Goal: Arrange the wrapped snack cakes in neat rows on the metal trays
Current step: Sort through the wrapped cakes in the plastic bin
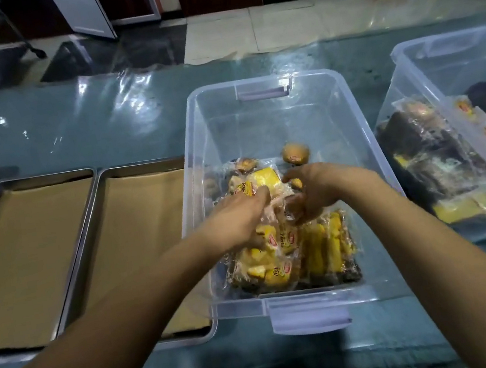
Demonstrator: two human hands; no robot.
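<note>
Glossy teal tabletop, both hands down in the clear plastic bin (256, 112): left hand (240, 215) and right hand (315, 192) pinching yellow cellophane-wrapped snack cakes (275, 242). Light, squashy, slippery; best held by the sides. Paper-lined metal trays (93, 206) wait left.

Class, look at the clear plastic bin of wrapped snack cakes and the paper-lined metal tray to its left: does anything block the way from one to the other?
Only the clear plastic bin's left wall separates the wrapped yellow snack cakes from the nearest paper-lined metal tray; cakes must be lifted over it. Both hands already touch them.
</note>
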